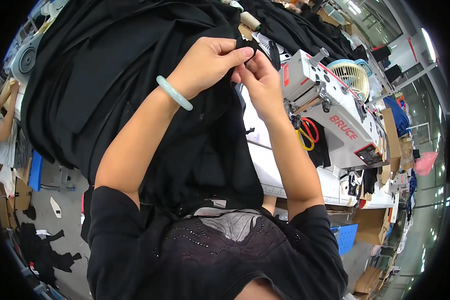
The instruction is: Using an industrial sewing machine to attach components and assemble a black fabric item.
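Near the top centre, my left hand (209, 65), with a pale green bangle (174, 94) at its wrist, pinches an edge of the black fabric (87, 90). My right hand (260, 82) meets it just below and to the right, fingers curled and gripping the same edge. The cloth is a large draped heap over the left and middle of the view, hanging down toward my lap. A white sewing machine (350, 145) stands right beside my right hand, with red- and yellow-handled scissors (305, 142) below its head.
A pale blue fan (348, 75), a thread cone (250, 21) and more dark cloth surround the machine on the white table (260, 165). Cardboard boxes (370, 225) sit lower right. At far left are another person's arm (6, 122), a grey fan (24, 60) and dark scraps (40, 252) on the floor.
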Demonstrator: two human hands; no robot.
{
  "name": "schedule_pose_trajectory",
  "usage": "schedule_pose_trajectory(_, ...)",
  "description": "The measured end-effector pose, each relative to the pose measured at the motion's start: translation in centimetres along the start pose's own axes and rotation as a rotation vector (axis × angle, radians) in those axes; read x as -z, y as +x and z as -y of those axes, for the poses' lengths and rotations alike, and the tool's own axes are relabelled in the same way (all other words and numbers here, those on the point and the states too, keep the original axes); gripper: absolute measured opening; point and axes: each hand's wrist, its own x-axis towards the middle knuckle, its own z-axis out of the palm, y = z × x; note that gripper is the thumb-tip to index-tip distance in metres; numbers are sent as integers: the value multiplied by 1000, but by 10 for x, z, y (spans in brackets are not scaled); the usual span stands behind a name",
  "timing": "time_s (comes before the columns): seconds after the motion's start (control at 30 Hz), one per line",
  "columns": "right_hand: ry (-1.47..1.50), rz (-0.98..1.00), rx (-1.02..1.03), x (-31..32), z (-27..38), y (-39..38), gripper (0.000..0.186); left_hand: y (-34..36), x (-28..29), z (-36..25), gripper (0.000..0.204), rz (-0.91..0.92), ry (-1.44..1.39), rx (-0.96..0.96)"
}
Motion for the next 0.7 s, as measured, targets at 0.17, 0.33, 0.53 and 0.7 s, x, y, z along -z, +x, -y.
schedule_pose_trajectory(0.17,-497,-13,73,11,66,-57,34,1,7,-4,27,18,17,-26)
schedule_pose_trajectory(0.33,-889,505,281,16,103,-135,24,10,10,2,26,10,-193,33)
schedule_pose_trajectory(0.53,-806,773,236,25,90,-137,21,13,10,12,27,47,-217,71)
schedule_pose_trajectory(0.7,-409,-240,69,3,22,-52,19,13,1,18,26,-36,-217,-11)
